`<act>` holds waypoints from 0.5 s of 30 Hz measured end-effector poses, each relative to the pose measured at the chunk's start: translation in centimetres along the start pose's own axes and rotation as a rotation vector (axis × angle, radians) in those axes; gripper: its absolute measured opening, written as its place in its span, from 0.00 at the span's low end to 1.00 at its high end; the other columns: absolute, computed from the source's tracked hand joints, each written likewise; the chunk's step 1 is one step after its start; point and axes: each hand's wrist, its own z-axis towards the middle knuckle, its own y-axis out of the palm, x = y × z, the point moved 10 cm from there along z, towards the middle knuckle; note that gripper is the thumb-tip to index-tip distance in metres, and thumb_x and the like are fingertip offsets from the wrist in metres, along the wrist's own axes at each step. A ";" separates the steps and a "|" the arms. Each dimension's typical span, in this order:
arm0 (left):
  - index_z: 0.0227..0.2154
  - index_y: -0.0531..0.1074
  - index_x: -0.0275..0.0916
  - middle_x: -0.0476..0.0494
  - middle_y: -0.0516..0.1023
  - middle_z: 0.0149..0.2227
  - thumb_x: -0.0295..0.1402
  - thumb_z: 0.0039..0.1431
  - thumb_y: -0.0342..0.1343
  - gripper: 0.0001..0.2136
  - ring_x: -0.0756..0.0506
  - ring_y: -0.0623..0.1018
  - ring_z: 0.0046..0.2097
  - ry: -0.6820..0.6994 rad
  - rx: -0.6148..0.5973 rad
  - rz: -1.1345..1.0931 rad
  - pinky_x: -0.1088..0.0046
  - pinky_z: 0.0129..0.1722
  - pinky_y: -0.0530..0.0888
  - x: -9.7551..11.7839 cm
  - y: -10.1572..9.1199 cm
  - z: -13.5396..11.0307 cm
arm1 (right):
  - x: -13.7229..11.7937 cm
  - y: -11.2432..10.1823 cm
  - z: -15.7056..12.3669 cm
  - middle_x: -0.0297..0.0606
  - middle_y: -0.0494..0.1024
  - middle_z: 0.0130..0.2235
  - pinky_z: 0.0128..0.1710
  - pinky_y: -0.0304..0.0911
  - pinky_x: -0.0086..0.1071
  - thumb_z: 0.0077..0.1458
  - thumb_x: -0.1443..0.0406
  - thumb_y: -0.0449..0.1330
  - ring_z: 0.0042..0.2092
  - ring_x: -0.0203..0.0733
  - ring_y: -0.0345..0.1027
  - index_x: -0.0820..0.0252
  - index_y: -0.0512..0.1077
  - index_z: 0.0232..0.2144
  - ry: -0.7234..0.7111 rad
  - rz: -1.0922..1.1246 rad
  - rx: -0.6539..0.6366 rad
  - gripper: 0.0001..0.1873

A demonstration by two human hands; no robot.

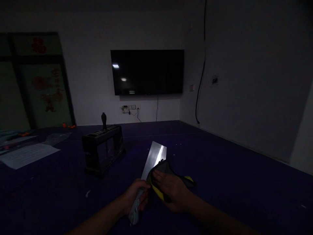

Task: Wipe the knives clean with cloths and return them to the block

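Note:
My left hand [137, 195] is closed round the pale handle of a cleaver [152, 158], whose broad, shiny blade points up and away from me. A dark grey cloth with yellow edging [166, 167] lies against the blade's right side. My right hand [172, 187] presses that cloth onto the lower part of the blade, its fingers partly covered by the fabric. Beyond them to the left stands a black knife block [91, 148] with see-through sides, and a single dark handle [104, 120] sticks up from its top.
The dark blue floor covering [220, 182] bears small white scraps. Printed paper [29, 155] and clear plastic [57, 138] lie at the left. A television [148, 73] hangs on the far wall above sockets and cables. Another cable [201, 75] runs down the right wall. The room is dim.

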 end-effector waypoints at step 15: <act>0.08 0.58 0.38 0.53 0.54 0.06 0.37 0.43 0.50 0.15 0.52 0.60 0.08 0.025 -0.014 0.001 0.78 0.08 0.48 0.3 0.4 0.0 | -0.1 -0.7 -0.2 0.56 0.65 0.54 0.53 0.58 0.39 0.42 0.69 0.50 0.57 0.48 0.56 0.76 0.62 0.51 -0.007 0.067 0.089 0.30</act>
